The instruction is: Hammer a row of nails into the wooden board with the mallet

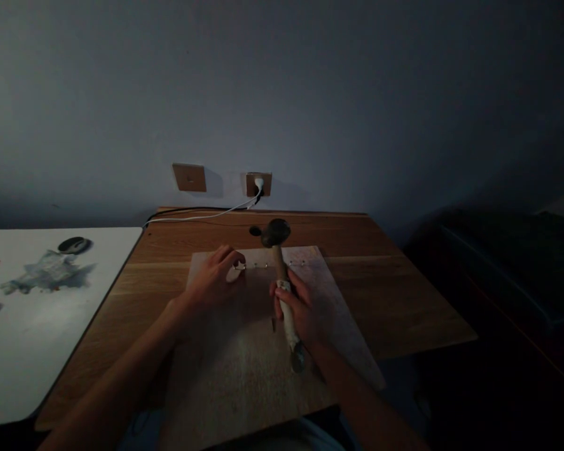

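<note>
Hammer: head-heavy, with a stiff wooden handle. The right hand is closed round mid-shaft; a lower hold would likely swing better. The left hand pinches what looks like a nail, light and easily dropped, against the board.

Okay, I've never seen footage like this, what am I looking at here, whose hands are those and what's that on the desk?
There is no machine here. The one picture comes from a camera worn on a person's head, looking down at their own two bare hands in a dim room. The left hand pinches what looks like a small nail against a thin board. The right hand grips a hammer by its handle, head pointing away. A few more nails stand in a row on the board, which lies on a wooden table. A white table stands to the left, and a white plug sits in the wall socket.
</note>
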{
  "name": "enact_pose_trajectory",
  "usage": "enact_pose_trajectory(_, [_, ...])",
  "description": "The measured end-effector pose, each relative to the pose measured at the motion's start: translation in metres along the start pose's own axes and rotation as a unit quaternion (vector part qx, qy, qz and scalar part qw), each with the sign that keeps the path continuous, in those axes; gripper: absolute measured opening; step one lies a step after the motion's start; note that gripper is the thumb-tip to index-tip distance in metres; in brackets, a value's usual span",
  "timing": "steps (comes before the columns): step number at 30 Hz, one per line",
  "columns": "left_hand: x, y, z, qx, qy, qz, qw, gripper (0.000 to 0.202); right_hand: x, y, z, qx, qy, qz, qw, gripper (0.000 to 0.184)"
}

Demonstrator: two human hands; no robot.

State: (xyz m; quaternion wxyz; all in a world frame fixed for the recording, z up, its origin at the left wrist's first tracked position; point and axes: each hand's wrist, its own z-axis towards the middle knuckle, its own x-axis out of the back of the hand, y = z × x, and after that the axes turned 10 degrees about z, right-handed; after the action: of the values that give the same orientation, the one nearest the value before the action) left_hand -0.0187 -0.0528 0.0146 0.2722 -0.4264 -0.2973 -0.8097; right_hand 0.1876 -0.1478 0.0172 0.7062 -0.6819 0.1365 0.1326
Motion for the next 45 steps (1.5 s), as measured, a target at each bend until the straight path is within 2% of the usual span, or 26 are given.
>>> enact_pose_trajectory(2, [0.004, 0.028, -0.002, -0.074, -0.049, 0.000, 0.996, 0.013, 0.006, -0.001, 0.004, -0.003, 0.037, 0.008, 0.999, 0.021])
enact_pose_trajectory(4, [0.003, 0.055, -0.007, -0.160, -0.127, 0.005, 0.979, 0.018, 0.010, 0.000, 0.007, 0.000, 0.057, 0.009, 0.998, 0.015])
enact_pose_trajectory(6, [-0.004, 0.074, -0.013, -0.197, -0.168, 0.026, 0.966, 0.022, 0.013, 0.000, 0.008, 0.010, 0.052, 0.010, 0.999, 0.012])
enact_pose_trajectory(8, [-0.011, 0.082, -0.018, -0.189, -0.180, 0.043, 0.964, 0.018, 0.013, 0.000, 0.007, 0.020, 0.042, 0.016, 0.999, 0.010])
enact_pose_trajectory(10, [-0.015, 0.081, -0.022, -0.174, -0.181, 0.047, 0.967, 0.014, 0.011, -0.002, 0.006, 0.019, 0.039, 0.018, 0.999, 0.010])
enact_pose_trajectory(14, [-0.013, 0.077, -0.024, -0.175, -0.186, 0.045, 0.966, 0.016, 0.006, -0.004, 0.005, 0.009, 0.038, 0.018, 0.999, 0.011])
enact_pose_trajectory(21, [-0.016, 0.102, -0.025, -0.157, -0.199, 0.148, 0.956, 0.019, 0.007, -0.002, 0.004, 0.008, 0.031, 0.006, 0.999, 0.011])
enact_pose_trajectory(23, [-0.014, 0.094, -0.021, -0.156, -0.199, 0.131, 0.959, 0.019, 0.008, -0.001, 0.004, 0.015, 0.032, 0.007, 0.999, 0.010])
enact_pose_trajectory(25, [-0.007, 0.070, -0.014, -0.140, -0.189, 0.079, 0.969, 0.017, 0.009, 0.000, 0.004, 0.016, 0.032, 0.014, 0.999, 0.011])
enact_pose_trajectory(27, [0.003, 0.035, -0.005, -0.080, -0.160, 0.009, 0.984, 0.014, 0.008, 0.001, 0.004, 0.011, 0.022, 0.024, 0.999, 0.011])
enact_pose_trajectory(29, [0.011, -0.001, 0.002, 0.009, -0.094, -0.050, 0.994, 0.017, 0.005, 0.002, 0.004, -0.011, -0.002, 0.031, 0.999, 0.013])
enact_pose_trajectory(30, [0.013, -0.017, 0.004, 0.053, -0.065, -0.067, 0.994, 0.017, 0.003, 0.002, 0.004, -0.025, -0.015, 0.033, 0.999, 0.015])
enact_pose_trajectory(32, [0.013, -0.039, 0.003, 0.107, -0.044, -0.093, 0.989, 0.019, 0.000, 0.004, 0.003, -0.055, -0.041, 0.028, 0.997, 0.022])
enact_pose_trajectory(34, [0.010, -0.048, -0.001, 0.127, -0.051, -0.107, 0.985, 0.022, -0.004, 0.006, 0.001, -0.081, -0.068, 0.017, 0.994, 0.031])
enact_pose_trajectory(38, [0.004, -0.044, -0.009, 0.111, -0.074, -0.107, 0.985, 0.023, -0.007, 0.009, -0.001, -0.105, -0.106, -0.003, 0.989, 0.041])
enact_pose_trajectory(45, [0.006, -0.051, -0.013, 0.114, -0.069, -0.080, 0.988, 0.020, -0.006, 0.009, -0.001, -0.106, -0.109, -0.010, 0.988, 0.050])
